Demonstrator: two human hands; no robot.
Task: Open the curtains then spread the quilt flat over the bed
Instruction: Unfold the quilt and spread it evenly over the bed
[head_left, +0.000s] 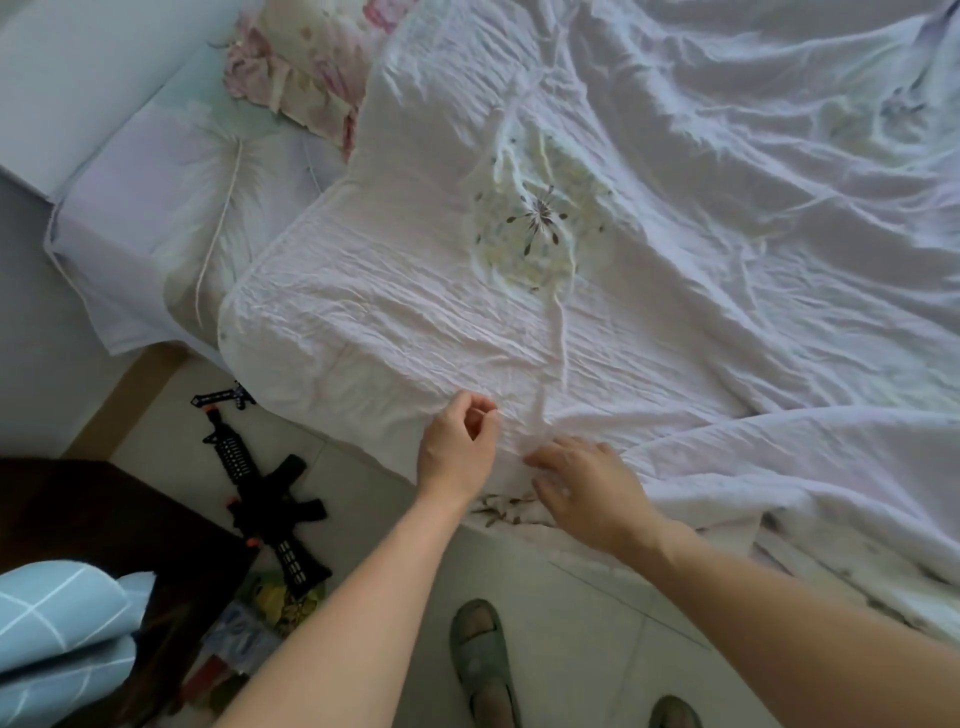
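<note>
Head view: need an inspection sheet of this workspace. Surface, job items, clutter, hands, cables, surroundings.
Surface: bed, pale sheet bare at its left end, floral pillow on it.
Job's things: white quilt, wrinkled, covers most of the bed, bunched at the right; curtains not in view.
Clutter: black toy gun and small bits on the tiled floor beside the bed.
Hands: left hand has its fingers curled at a quilt fold, pinch not certain; right hand has its fingers spread on the quilt.
Cables: nothing seen.
Surroundings: blue checked fabric at lower left; slippered foot on the floor.
</note>
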